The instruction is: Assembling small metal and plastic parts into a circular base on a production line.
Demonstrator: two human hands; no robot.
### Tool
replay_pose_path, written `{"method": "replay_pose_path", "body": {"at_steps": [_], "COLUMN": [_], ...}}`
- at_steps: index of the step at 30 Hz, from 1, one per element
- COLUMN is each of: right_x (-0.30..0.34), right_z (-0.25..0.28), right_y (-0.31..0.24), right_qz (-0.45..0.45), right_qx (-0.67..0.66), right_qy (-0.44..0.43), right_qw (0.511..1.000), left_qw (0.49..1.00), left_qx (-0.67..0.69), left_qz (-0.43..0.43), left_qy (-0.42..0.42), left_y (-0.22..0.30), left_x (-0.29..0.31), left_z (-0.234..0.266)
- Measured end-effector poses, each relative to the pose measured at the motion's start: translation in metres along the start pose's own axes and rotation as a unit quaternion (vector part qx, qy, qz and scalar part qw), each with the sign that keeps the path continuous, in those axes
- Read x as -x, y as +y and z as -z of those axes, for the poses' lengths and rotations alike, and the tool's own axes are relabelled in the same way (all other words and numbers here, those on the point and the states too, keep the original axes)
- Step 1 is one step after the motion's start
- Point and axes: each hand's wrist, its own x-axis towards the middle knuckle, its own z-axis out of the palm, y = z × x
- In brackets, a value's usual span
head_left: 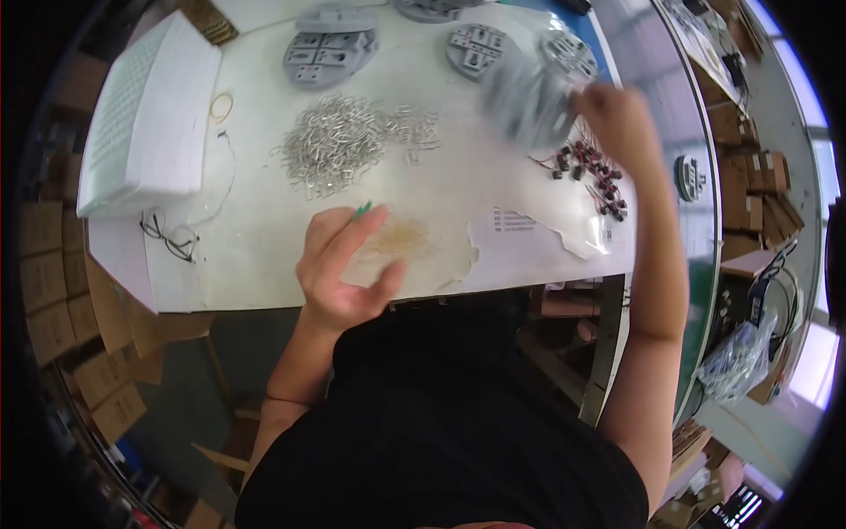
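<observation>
My right hand (617, 123) is closed on the edge of a grey round plastic part (529, 101), both smeared by motion above the table's right side. Below them lies a heap of small black connectors with red and black wires (604, 181). My left hand (339, 273) hovers over the near edge of the table, thumb and fingers apart. A small green bit (362, 211) shows at its fingertips; whether it is held or worn I cannot tell. Beyond that hand is a pile of small bent metal pieces (335, 145).
Grey round parts with compartments (330, 57) stand at the back, with another (476, 51) nearer the middle. A white foam block (150, 123), a rubber band (221, 108) and eyeglasses (172, 238) lie at left. Torn paper (546, 229) covers the table's near right.
</observation>
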Motion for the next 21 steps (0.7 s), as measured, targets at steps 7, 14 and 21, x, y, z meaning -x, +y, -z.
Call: {"method": "replay_pose_path", "body": {"at_steps": [7, 14, 21], "right_x": [0.054, -0.028, -0.023], "right_z": [-0.062, -0.085, -0.100], "right_y": [-0.077, -0.075, -0.069], "right_qz": [0.059, 0.135, 0.174], "right_qx": [-0.014, -0.144, -0.075], "right_qy": [-0.227, -0.064, -0.033], "right_qw": [0.972, 0.978, 0.981], "left_qw": [0.988, 0.984, 0.983], "left_qx": [-0.015, -0.001, -0.003], "left_qz": [0.039, 0.054, 0.058], "left_qy": [-0.149, -0.172, -0.177], "left_y": [0.002, -0.002, 0.000], "left_x": [-0.009, -0.007, -0.004], "left_z": [-0.016, -0.010, -0.011]}}
